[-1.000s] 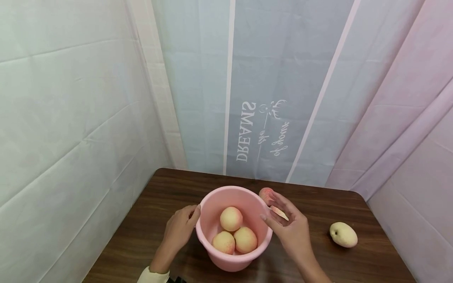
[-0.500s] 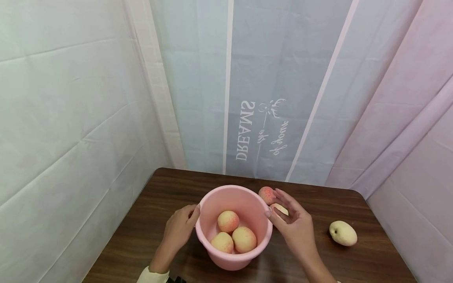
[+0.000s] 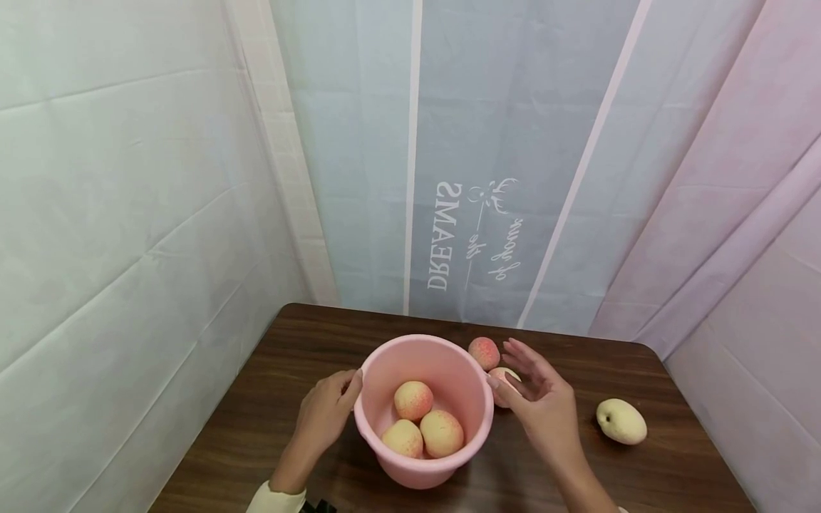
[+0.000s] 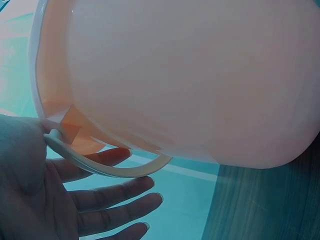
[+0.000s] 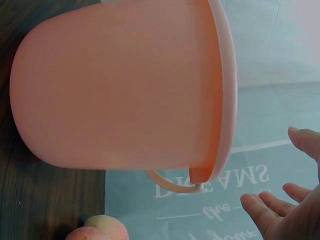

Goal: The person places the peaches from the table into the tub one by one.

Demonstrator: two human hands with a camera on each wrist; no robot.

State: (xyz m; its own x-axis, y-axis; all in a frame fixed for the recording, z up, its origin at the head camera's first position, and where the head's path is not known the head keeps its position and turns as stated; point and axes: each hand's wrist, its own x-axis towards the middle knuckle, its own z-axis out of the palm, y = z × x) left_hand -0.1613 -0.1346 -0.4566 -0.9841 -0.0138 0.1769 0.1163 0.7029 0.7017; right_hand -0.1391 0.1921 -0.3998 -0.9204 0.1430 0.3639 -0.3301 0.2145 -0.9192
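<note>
A pink bucket (image 3: 417, 474) stands on the table and holds three peaches (image 3: 442, 433) in the head view. At its left rim is my left hand (image 3: 327, 410), thumb against the edge. In the left wrist view, the spread, nearly straight fingers (image 4: 117, 212) lie by the bucket's looped handle (image 4: 120, 172), the index finger partly behind it. My right hand (image 3: 548, 406) hovers near the right rim with fingers apart, holding nothing. Just beyond its thumb, a peach (image 3: 503, 395) lies partly hidden beside the bucket, and a redder peach (image 3: 484, 353) lies behind that.
A pale yellow fruit (image 3: 621, 422) lies on the right part of the dark wooden table (image 3: 308, 328). A grey-blue curtain (image 3: 487, 128) with lettering hangs behind the table's far edge. White cloth (image 3: 128, 249) covers the left side.
My right hand has drawn slightly right, away from the rim, showing more of the two outside peaches. The peaches in the bucket shifted, the upper one turning its red side up. My left hand stays.
</note>
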